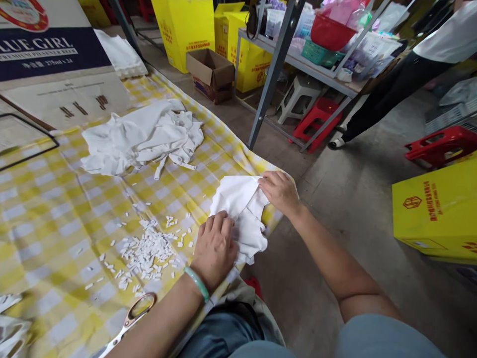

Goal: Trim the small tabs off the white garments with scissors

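I have the small white cloth (251,226) at the near corner of the table (40,211), its scalloped lower rim reaching the table's edge, close to my lap. My right hand (280,193) seems to pinch its upper edge, fingers brought together on the fabric right by the corner; my left hand (216,243), the one below the green bangle (197,283), lies over its other side with fingers bent, and whether those fingers grip or merely press I cannot tell. I take the step in hand to be laying out and straightening this one piece, since a folded layer runs between my hands. From here, I judge, the next move calls for a steady left hand and a light pull with the right, so the layers lie even and nothing slides off the corner. The scattered white bits (149,251) and the scissors (128,318) lie to my left, the scissors in neither hand, and a heap of white garments (143,134) rests farther back
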{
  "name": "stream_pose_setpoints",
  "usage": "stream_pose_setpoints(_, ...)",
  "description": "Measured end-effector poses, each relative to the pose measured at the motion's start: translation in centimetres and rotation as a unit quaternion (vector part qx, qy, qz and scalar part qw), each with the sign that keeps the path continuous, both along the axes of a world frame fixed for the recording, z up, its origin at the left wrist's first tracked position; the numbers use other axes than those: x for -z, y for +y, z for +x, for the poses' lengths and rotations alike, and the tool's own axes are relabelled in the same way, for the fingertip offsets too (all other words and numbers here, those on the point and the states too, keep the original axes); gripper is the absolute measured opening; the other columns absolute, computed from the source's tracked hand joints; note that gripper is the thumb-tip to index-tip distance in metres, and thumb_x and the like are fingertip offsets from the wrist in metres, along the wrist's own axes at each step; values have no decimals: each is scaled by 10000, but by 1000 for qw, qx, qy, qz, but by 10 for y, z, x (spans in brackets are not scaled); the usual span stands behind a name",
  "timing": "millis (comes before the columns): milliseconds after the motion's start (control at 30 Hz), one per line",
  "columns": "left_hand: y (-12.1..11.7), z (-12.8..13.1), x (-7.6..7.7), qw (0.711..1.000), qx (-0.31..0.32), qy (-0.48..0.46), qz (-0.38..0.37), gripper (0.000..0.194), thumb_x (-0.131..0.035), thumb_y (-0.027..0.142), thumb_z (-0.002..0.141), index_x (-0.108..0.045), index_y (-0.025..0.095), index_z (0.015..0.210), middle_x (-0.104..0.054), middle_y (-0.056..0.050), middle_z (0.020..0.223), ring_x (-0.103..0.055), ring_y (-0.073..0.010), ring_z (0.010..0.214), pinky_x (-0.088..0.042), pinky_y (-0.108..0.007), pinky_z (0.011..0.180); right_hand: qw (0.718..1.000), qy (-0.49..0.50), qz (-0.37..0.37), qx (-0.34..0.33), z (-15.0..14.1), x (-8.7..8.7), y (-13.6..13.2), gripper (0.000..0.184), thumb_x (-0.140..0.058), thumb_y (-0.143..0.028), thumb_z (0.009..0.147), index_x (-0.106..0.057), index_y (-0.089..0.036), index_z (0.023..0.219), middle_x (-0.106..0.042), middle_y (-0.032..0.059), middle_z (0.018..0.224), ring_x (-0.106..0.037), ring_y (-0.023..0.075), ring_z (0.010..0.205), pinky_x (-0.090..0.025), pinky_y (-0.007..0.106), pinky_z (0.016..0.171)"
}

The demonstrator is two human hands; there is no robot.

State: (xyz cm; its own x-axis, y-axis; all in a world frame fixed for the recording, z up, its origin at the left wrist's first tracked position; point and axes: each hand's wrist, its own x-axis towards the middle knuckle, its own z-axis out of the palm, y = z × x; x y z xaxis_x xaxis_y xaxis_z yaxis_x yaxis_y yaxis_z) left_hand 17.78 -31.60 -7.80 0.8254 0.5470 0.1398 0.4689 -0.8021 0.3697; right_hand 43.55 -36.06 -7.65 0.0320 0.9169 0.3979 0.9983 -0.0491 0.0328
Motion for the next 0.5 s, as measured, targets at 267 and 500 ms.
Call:
stream_pose_setpoints(267,44,7,-27,985,-100,101,102,247,-473,100,827,-609,180,1017,-621,-125,996,-562,-318,910,-448,-421,723,991,-8,121,64,28,-15,-13,135,-484,-100,848,-575,-196,875,-640,112,966,-571,240,929,-476,353,876)
stream_pose_setpoints(500,123,-3,-45,967,-247,-17,63,251,-470,156,812,-599,134,1026,-561,-134,1087,-560,-301,1045,-458,-405,839,994,-10,64,84,26,-1,-52,142,-499,-86,808,-546,-220,813,-611,76,833,-551,244,833,-473,358,797)
